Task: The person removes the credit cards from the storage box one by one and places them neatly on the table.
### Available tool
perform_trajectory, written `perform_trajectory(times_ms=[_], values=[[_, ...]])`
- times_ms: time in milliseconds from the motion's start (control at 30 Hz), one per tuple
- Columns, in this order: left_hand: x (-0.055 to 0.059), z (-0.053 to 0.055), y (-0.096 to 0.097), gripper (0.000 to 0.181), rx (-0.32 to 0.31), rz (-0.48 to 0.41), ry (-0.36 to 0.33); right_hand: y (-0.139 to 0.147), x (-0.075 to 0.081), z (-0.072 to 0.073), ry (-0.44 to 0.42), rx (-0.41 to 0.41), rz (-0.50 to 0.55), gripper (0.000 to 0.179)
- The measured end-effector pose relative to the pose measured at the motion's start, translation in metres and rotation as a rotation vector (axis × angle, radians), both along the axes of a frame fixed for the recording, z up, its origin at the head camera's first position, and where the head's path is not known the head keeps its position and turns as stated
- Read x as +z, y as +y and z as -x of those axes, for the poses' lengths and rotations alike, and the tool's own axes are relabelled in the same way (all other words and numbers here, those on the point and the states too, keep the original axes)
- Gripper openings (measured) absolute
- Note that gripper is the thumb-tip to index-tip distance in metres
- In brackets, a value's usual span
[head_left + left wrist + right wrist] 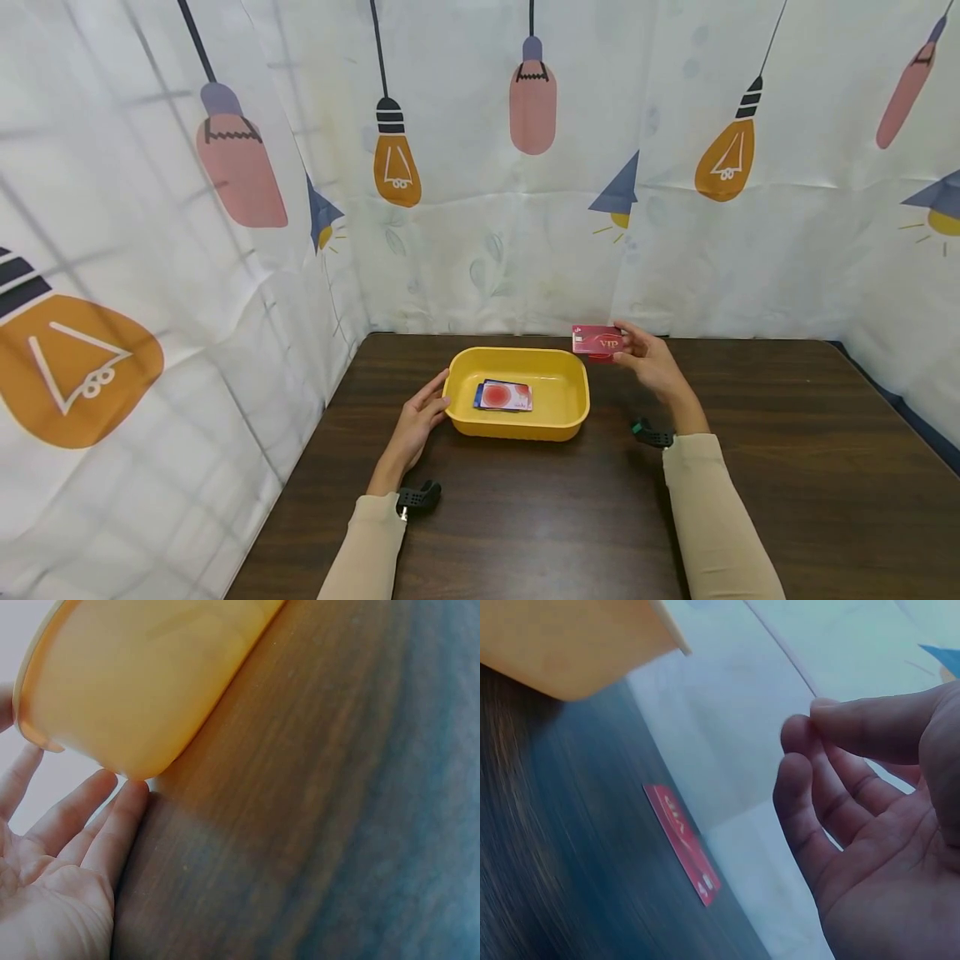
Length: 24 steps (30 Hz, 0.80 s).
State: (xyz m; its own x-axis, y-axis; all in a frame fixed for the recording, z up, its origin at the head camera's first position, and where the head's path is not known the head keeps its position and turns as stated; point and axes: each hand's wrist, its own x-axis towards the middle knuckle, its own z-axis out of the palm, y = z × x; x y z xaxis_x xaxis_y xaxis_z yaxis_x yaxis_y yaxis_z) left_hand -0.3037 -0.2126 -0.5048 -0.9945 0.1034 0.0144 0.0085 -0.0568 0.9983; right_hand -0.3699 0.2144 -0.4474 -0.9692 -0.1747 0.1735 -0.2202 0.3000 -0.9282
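My right hand (651, 362) pinches a red VIP card (592, 340) between thumb and fingertips beyond the tray's right end. In the right wrist view, the pinched card (784, 651) shows as a thin edge. A second red VIP card (682, 844) lies on the table below it, mostly covered in the head view. My left hand (416, 425) touches the left end of a yellow plastic tray (517, 432), its fingers fairly straight against the wall and rim. Inside the tray, towards its left, a small stack of cards (506, 396) has a white and red one on top.
The dark wooden table (525, 517) ends at the back against a white curtain (465, 275) printed with lamps. More of this curtain hangs along the left side. Each wrist wears a black strap (420, 497).
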Motion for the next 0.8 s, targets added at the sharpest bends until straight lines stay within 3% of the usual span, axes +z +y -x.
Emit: perform_trajectory(times_ms=[800], values=[[-0.002, 0.001, -0.001, 0.053, -0.007, -0.003, 0.006, 0.044, -0.018, -0.006, -0.034, -0.061, 0.063, 0.067]])
